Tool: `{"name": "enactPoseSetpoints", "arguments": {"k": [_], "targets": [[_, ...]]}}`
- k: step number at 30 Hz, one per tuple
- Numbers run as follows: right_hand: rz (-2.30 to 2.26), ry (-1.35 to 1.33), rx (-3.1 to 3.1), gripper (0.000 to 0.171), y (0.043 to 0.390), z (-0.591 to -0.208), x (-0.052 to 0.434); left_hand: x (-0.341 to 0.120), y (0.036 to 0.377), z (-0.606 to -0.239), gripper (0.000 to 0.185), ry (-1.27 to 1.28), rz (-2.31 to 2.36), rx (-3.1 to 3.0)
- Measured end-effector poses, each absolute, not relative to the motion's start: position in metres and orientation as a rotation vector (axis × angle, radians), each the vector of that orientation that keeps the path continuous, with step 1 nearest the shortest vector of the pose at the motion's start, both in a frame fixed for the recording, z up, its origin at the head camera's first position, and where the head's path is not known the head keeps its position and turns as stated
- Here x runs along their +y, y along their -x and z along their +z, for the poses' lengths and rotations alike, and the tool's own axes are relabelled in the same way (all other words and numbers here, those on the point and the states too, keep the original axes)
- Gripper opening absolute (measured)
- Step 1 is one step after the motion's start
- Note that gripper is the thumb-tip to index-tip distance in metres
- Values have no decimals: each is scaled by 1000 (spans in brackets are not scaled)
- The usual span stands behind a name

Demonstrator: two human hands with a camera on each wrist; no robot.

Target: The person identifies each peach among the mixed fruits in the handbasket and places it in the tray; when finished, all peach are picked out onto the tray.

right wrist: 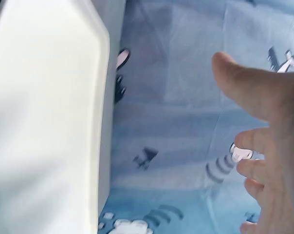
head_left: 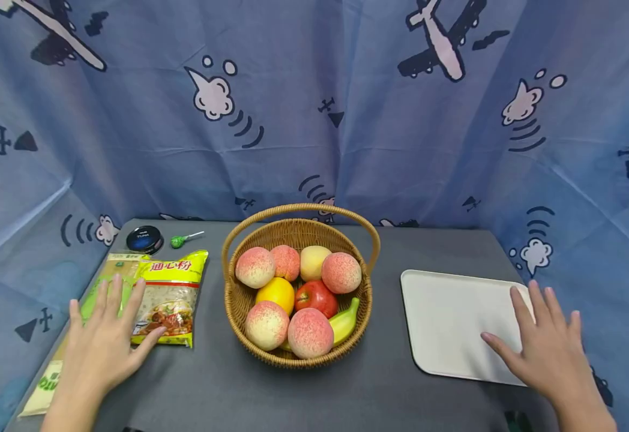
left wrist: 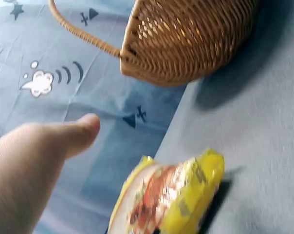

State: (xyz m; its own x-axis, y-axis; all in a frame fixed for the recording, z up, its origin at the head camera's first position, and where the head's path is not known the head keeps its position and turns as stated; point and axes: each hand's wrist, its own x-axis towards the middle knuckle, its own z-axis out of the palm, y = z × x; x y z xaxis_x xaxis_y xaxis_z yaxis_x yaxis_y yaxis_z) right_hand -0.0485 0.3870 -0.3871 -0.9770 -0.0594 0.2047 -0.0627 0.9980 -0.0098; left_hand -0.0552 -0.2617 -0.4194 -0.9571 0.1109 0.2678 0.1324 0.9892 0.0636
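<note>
My left hand (head_left: 104, 339), fingers spread, hovers over the left side of the table and overlaps two food packets in the head view. One is a yellow pasta packet (head_left: 171, 294) with red print; the other is a long pale green packet (head_left: 50, 378) under the hand's outline. To the right, my right hand (head_left: 549, 342) is spread above the right edge of a white tray (head_left: 455, 324). Both hands hold nothing. Between them stands a wicker basket (head_left: 228, 306) of fruit: several peaches (head_left: 311, 333), a red apple (head_left: 316, 298), a yellow lemon-like fruit (head_left: 276, 294) and a banana (head_left: 345, 323).
Behind the packets lie a round dark tin (head_left: 144, 239) and a green lollipop (head_left: 178, 241). The basket's tall handle (head_left: 300, 207) arches over the fruit. A blue patterned curtain (head_left: 282, 156) encloses the grey table (head_left: 206, 396) at the back and sides.
</note>
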Motion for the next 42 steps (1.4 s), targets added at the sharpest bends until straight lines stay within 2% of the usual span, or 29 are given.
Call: {"name": "enactPoseSetpoints", "arguments": {"k": [6, 12, 23, 36, 42], "targets": [[169, -352, -2793, 96, 49, -371, 360, -241, 65, -408, 93, 380, -307, -2803], [412, -591, -2673, 93, 51, -351, 321, -219, 85, -399, 92, 491, -883, -2797], [866, -1054, -2673, 81, 66, -325, 260, -199, 127, -418, 74, 681, -1589, -2709], [1351, -1606, -2766, 67, 127, -330, 191, -196, 132, -420, 67, 674, -1705, -2746], [1496, -1764, -2984, 65, 147, -337, 167, -195, 132, -421, 66, 690, -1730, -2734]]}}
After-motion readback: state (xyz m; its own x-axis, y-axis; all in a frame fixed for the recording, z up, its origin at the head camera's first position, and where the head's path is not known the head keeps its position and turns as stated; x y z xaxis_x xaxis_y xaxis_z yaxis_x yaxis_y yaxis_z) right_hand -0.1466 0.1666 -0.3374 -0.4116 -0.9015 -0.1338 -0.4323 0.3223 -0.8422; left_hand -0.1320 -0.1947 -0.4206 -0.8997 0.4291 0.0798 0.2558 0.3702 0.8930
